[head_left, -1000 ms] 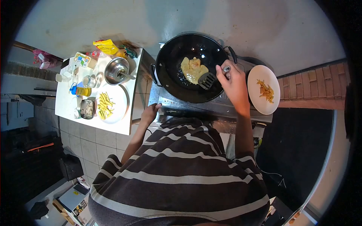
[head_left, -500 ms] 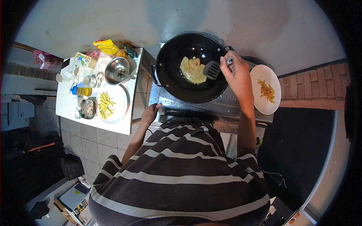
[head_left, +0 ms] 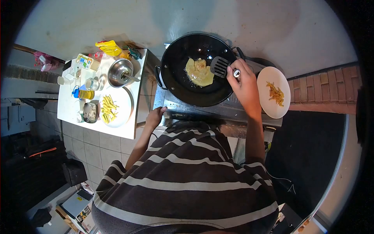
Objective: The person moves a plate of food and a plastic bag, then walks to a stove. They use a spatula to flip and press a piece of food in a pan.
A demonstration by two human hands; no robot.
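My right hand (head_left: 245, 84) is closed round the handle of a black slotted spatula (head_left: 220, 66), held over the right side of a black wok (head_left: 179, 91). Just left of the spatula's blade, a pale yellow, egg-like piece of food (head_left: 199, 73) lies in the wok, browned in places and with an uneven outline. My left hand (head_left: 156, 116) is at the front left corner of the metal stove (head_left: 183, 107), fingers curled; what they grip, if anything, is hidden.
Right of the wok stands a white plate (head_left: 267, 105) of browned fries. On the white side table (head_left: 70, 111) at left are a plate (head_left: 124, 115) of pale cut fries, a steel bowl (head_left: 113, 74), an oil bottle (head_left: 87, 94), jars and a yellow packet (head_left: 109, 48).
My right hand has turned, and the spatula's blade has moved up a little and tilted over the wok. My left hand and the food have stayed in place.
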